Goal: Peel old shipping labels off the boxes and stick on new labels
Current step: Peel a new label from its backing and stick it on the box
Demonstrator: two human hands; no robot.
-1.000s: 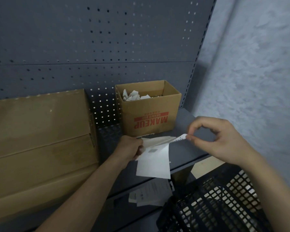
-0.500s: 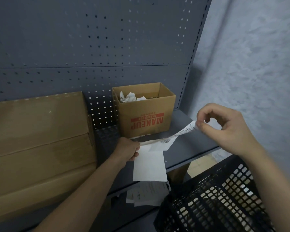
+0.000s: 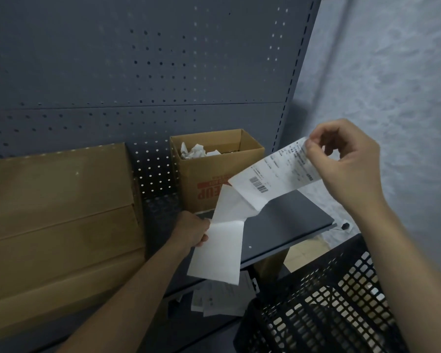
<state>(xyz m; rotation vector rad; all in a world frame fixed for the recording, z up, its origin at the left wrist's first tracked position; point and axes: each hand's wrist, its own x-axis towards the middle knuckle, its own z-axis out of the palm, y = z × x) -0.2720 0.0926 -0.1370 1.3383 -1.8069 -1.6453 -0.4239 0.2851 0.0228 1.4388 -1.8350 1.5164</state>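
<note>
Near right there's a black perforated plastic crate (image 3: 329, 301), can't tell what's in it. Left hand (image 3: 191, 231) fingers grip the white backing sheet (image 3: 217, 253), and right hand (image 3: 346, 161) fingers pinch the printed white shipping label (image 3: 273, 179), peeled way further and higher than a second ago. Far back, the small open brown cardboard box (image 3: 214, 179) holds crumpled white paper scraps (image 3: 194, 151).

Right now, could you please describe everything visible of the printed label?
The printed label is thin white paper with a barcode and small text too blurred to read. It slants upward in front of the open cardboard box. The right hand pinches its top end; its lower end joins the backing sheet gripped by the left hand.
</note>
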